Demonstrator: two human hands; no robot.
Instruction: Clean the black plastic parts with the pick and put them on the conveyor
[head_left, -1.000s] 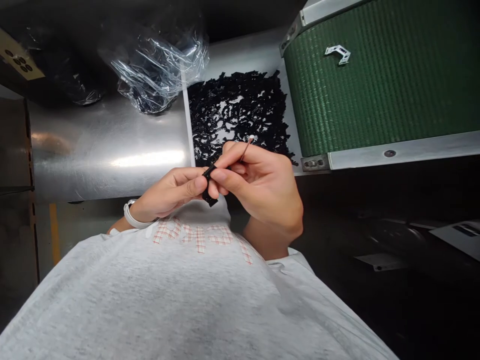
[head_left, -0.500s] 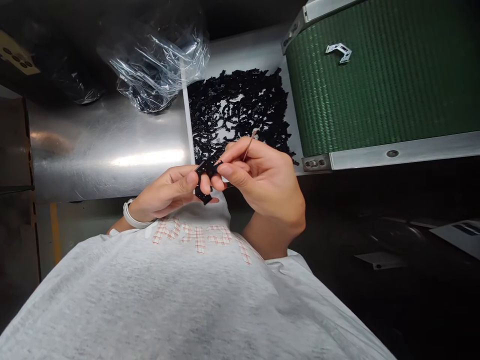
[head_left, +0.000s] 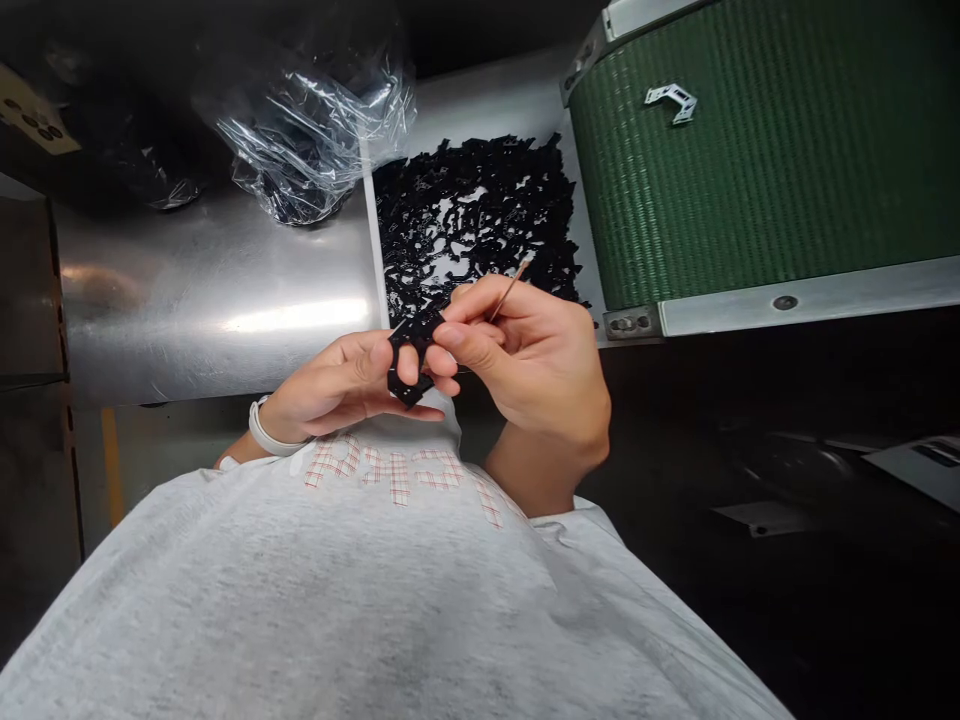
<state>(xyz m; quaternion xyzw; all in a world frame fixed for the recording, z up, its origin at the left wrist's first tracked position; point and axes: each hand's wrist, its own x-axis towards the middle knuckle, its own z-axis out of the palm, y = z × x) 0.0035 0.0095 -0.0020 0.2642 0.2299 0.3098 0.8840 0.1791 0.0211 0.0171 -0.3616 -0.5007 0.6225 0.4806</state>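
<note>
My left hand (head_left: 341, 385), with a white band on the wrist, pinches a small flat black plastic part (head_left: 410, 352) between thumb and fingers just above my chest. My right hand (head_left: 536, 360) touches the same part with its fingertips and also grips a thin metal pin tool (head_left: 512, 285) that sticks up to the right. Both hands are closed and meet at the part. Behind them lies a heap of similar black parts (head_left: 480, 215) on a white tray (head_left: 373, 250).
A crumpled clear plastic bag (head_left: 307, 130) with black pieces rests on the steel surface (head_left: 217, 290) at the back left. A green ribbed conveyor belt (head_left: 765, 150) with a small white bracket (head_left: 671, 100) on it stands at the right, edged by a metal rail (head_left: 795, 300).
The black part has been turned in my fingers from edge-on to flat-on, so its holes show. The pin tool's tip has tilted a little further right. Both hands stay in place.
</note>
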